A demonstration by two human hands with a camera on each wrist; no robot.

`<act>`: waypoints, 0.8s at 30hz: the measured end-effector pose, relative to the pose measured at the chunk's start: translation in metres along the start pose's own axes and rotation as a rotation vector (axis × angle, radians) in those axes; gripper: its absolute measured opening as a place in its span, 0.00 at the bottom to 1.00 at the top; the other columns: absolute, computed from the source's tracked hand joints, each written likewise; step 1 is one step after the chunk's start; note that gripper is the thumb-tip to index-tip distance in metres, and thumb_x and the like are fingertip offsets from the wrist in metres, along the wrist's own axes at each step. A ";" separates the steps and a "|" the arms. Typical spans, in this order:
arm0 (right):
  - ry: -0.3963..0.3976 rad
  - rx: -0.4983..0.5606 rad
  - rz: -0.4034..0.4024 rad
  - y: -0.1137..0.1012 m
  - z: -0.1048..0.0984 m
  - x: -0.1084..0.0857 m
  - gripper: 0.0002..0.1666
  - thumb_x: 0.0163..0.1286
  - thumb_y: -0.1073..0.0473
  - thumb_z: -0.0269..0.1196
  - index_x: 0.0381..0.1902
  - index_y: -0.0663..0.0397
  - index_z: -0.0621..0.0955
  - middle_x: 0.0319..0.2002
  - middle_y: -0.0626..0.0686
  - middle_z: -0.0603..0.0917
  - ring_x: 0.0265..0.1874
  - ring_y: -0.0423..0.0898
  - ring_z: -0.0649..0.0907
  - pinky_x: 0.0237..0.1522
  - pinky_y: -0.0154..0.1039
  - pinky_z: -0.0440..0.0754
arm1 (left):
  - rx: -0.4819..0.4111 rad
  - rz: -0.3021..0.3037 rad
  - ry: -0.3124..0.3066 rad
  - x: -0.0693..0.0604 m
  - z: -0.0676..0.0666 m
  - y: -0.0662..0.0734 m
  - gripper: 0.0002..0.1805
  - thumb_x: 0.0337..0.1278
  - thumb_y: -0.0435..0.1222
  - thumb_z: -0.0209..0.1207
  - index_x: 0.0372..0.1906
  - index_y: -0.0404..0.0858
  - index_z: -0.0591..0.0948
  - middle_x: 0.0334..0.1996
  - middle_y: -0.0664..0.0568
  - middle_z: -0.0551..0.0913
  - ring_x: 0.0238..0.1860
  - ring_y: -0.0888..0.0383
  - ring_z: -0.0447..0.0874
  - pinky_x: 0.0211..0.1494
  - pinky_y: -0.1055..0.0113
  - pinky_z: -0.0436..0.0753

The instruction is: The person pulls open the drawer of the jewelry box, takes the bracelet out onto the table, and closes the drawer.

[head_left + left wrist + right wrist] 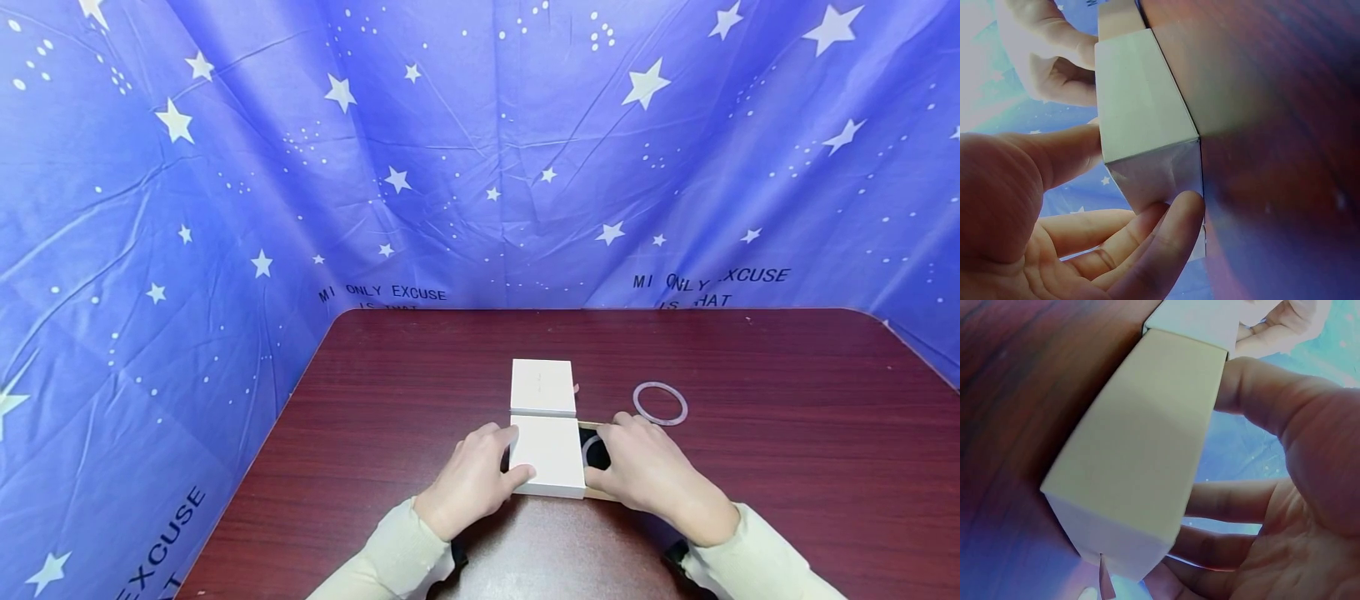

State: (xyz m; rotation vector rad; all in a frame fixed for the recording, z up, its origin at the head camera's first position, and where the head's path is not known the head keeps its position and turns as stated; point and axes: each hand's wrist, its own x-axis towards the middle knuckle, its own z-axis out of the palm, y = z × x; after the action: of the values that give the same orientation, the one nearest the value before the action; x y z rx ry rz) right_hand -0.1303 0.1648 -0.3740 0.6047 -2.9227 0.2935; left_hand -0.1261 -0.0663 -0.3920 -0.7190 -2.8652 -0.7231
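A white drawer-style box lies on the table in front of me, its white sleeve (547, 452) at the left and its cream-sided drawer (1135, 431) pulled partly out to the right. My left hand (471, 477) holds the sleeve, thumb on the top near the front and fingers at the left end. The drawer is gripped by my right hand (654, 467), thumb at the near side, fingers over the far side. Inside, a black lining (597, 456) and part of a pale ring show; the hand covers the rest. A ribbon pull (1105, 580) sticks out of the drawer's end.
A second white box (543, 387), closed, sits directly behind the first, with a small pink tab (576, 388) at its right side. To the right lies a pale bangle (660, 403) on the dark red wooden table (795, 433). Blue star-patterned cloth (480, 150) hangs around the table.
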 end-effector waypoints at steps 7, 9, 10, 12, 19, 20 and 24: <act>0.007 0.010 0.007 0.000 -0.001 -0.001 0.25 0.46 0.42 0.70 0.30 0.58 0.82 0.23 0.49 0.71 0.23 0.46 0.70 0.27 0.43 0.68 | -0.001 0.004 0.002 0.000 0.000 0.000 0.16 0.52 0.46 0.66 0.40 0.40 0.79 0.26 0.58 0.72 0.25 0.62 0.70 0.28 0.68 0.73; 0.012 0.011 0.008 0.000 -0.002 -0.002 0.25 0.45 0.43 0.70 0.30 0.59 0.82 0.23 0.48 0.71 0.23 0.46 0.70 0.28 0.43 0.68 | 0.000 0.005 0.005 0.000 0.000 0.000 0.16 0.52 0.46 0.67 0.40 0.41 0.79 0.25 0.57 0.72 0.25 0.62 0.71 0.28 0.68 0.73; 0.013 0.010 0.009 0.000 -0.003 -0.002 0.24 0.45 0.44 0.70 0.30 0.59 0.82 0.23 0.48 0.71 0.23 0.46 0.70 0.28 0.43 0.68 | 0.000 0.006 0.007 0.000 0.000 0.001 0.16 0.52 0.46 0.67 0.39 0.41 0.79 0.25 0.57 0.72 0.25 0.62 0.71 0.28 0.67 0.73; 0.010 0.010 0.013 0.000 -0.004 -0.002 0.23 0.45 0.45 0.69 0.30 0.59 0.82 0.24 0.48 0.71 0.23 0.46 0.70 0.28 0.43 0.68 | 0.002 0.008 0.012 0.000 0.000 0.000 0.15 0.52 0.46 0.67 0.38 0.41 0.79 0.25 0.57 0.72 0.24 0.62 0.70 0.28 0.67 0.73; 0.003 0.005 0.036 -0.001 -0.008 -0.003 0.22 0.44 0.47 0.68 0.32 0.58 0.82 0.25 0.48 0.71 0.25 0.46 0.71 0.28 0.43 0.68 | 0.005 0.011 0.017 0.000 0.000 0.000 0.15 0.52 0.46 0.67 0.38 0.41 0.79 0.25 0.57 0.72 0.24 0.62 0.70 0.28 0.67 0.73; 0.007 0.005 0.039 -0.001 -0.009 -0.003 0.23 0.44 0.47 0.68 0.33 0.57 0.82 0.26 0.48 0.72 0.25 0.46 0.72 0.28 0.43 0.69 | 0.004 0.009 0.015 0.000 0.000 0.000 0.15 0.52 0.46 0.67 0.38 0.41 0.79 0.25 0.57 0.72 0.24 0.62 0.70 0.28 0.67 0.73; 0.017 0.017 0.055 -0.001 -0.011 -0.004 0.21 0.43 0.48 0.68 0.32 0.56 0.82 0.27 0.47 0.73 0.27 0.47 0.73 0.27 0.43 0.69 | 0.000 0.003 0.008 0.000 0.000 0.000 0.16 0.52 0.46 0.66 0.40 0.40 0.79 0.26 0.57 0.72 0.24 0.62 0.70 0.29 0.67 0.74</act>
State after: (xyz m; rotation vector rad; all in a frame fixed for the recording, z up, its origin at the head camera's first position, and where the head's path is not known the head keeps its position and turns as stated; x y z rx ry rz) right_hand -0.1256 0.1678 -0.3635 0.5220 -2.9269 0.3282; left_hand -0.1257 -0.0662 -0.3920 -0.7181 -2.8565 -0.7234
